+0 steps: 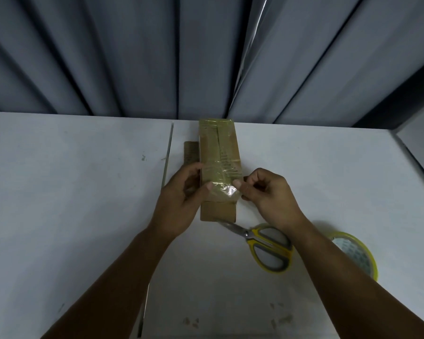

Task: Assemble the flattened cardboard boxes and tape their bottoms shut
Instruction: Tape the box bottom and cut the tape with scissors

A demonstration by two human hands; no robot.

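One cardboard box [218,148] lies lengthwise on the surface [71,179], its upper face already covered in tape. The left hand [179,204] grips the box's left side, thumb pressing the tape strip [222,189]. The right hand [269,194] pinches the strip's loose end at the box's right edge. To finish well, the strip should probably be pulled taut and smoothed down from the thumb outward, so it doesn't wrinkle. By count: one pair of scissors [267,243] just off the box's near end, one tape roll [357,255] further right, and one cardboard piece [191,152] against the box's left.
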